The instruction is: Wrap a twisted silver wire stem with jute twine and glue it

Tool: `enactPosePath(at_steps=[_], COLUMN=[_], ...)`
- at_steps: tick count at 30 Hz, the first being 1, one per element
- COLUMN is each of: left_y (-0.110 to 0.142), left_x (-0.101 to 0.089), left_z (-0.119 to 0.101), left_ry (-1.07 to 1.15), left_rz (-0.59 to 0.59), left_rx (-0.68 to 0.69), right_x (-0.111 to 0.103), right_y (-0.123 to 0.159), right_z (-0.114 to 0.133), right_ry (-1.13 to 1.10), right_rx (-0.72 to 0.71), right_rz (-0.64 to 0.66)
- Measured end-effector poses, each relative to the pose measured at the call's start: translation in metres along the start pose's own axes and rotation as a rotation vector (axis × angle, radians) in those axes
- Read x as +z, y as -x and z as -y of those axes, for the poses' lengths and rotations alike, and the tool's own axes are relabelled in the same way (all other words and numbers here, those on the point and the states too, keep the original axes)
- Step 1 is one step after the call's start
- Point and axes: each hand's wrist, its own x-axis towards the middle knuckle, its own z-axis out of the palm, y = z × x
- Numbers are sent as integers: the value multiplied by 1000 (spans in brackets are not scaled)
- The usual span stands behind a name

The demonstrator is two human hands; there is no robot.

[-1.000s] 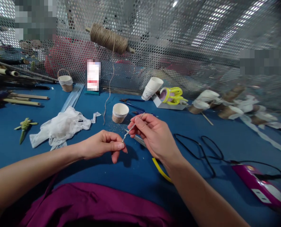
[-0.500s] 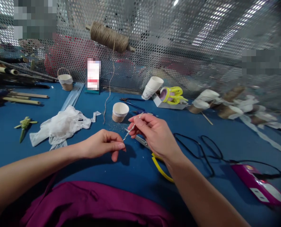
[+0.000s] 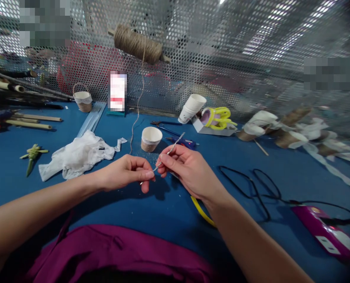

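Note:
A thin, pale twisted strand (image 3: 178,140) runs slantwise between my hands. My left hand (image 3: 130,173) pinches its lower end between thumb and fingers. My right hand (image 3: 186,167) grips it farther up, and its tip sticks out past the fingers. Just beyond my hands stands a small cup wrapped in twine with a white lace rim (image 3: 151,139). Scissors with yellow handles (image 3: 203,212) lie under my right hand, mostly covered by it. Behind that hand a blue glue gun (image 3: 186,142) rests on the table.
White lace (image 3: 80,155) lies heaped at left beside a small green woven figure (image 3: 33,157). A twine spool (image 3: 138,44) hangs on the mesh. Stacked paper cups (image 3: 192,108) stand behind. At right are a black cable (image 3: 245,181) and a magenta power strip (image 3: 325,230).
My right hand has shifted down the strand, so more of its upper end sticks out. A short lower end now shows below my left fingers. The view has shifted slightly.

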Motion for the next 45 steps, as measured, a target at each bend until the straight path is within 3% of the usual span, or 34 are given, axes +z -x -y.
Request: enactPosePath(at_steps=[6,12,14,19,23,28,37,45], left_y=[2,3,3,1,0,0,1,3], left_x=[6,11,10,6,4,4,5,4], left_z=[-2,-4,-4,0,3,3,-1,-8], left_ry=[-167,-174,-109,274,382,235,-165,-159], left_rz=[-74,-122,-113,50,52,-17,-45,10], left_rx=[37,19,14,-41,-50,11,115,97], right_x=[1,3,1,-3,-2,1,3,6], right_y=[2,3,2,0,0,1,0,3], right_z=[2,4,3,1,1,3,-4,-4], right_ry=[118,171,152,37,36,74,-8,-88], right_rx=[-20,-40,-43,-73,-64,-37,-35,-14], right_rz=[31,-15,-9,30,55,91,30,38])
